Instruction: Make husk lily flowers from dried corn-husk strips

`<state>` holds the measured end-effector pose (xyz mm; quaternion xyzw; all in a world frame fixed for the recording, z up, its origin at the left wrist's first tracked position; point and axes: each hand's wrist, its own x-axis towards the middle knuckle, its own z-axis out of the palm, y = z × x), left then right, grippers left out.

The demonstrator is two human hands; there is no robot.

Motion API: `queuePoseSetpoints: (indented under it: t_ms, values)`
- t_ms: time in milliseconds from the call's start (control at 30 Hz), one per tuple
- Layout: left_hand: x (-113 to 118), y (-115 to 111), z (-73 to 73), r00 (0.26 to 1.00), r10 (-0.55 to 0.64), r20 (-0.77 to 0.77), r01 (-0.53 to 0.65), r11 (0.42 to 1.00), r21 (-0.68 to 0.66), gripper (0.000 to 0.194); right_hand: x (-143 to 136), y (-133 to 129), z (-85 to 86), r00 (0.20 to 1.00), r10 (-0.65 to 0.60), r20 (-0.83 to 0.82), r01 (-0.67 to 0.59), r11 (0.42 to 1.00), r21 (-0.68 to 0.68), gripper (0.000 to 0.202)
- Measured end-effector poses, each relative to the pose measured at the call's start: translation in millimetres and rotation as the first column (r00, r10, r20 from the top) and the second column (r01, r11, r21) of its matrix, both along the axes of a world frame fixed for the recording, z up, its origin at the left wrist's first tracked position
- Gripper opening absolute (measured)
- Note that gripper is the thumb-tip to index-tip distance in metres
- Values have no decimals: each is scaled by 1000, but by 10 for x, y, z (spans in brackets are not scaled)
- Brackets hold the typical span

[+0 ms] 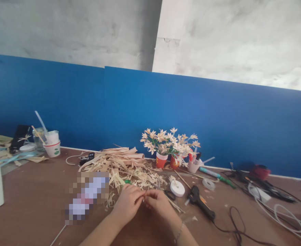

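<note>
My left hand [129,201] and my right hand [157,202] meet over the near middle of the table, fingertips pinched close together. A tiny pale bit shows between them, too small to name. Just beyond my fingers lies a heap of pale dried husk strips [124,164], with a small green thing [128,182] at its near edge by my left hand. Right of my right hand are black-handled scissors [169,195], partly hidden, a round white disc [177,188] and a black glue gun [201,202].
Paper cups [161,160] hold pale star-shaped flowers [165,138] against the blue partition [206,116]. A blurred-out device with a cable [58,235] lies left. Clear tape [208,184], cords [238,225] and a power strip [260,194] lie right. A white cup [52,149] stands back left.
</note>
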<state>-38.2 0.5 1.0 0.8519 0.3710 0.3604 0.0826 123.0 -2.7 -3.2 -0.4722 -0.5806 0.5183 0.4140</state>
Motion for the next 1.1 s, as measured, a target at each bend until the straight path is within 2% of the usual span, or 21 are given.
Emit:
queuePoseSetpoints:
  t_ms: [167, 367, 767, 1100]
  values:
    - [5, 25, -41, 999, 17, 34, -17, 1000, -3, 22, 26, 34, -39, 981, -131, 144, 112, 985, 131, 17]
    - [9, 25, -29, 996, 75, 52, -72, 996, -54, 18, 44, 38, -39, 975, -144, 170, 107, 972, 211, 17]
    - [11, 20, 25, 986, 148, 73, -140, 985, -105, 12, 48, 20, -32, 956, -253, 151, 202, 935, 290, 26]
    - [-22, 25, -32, 984, 135, 117, -123, 987, -101, 13, 87, 69, -89, 959, -279, 57, 248, 917, 313, 36]
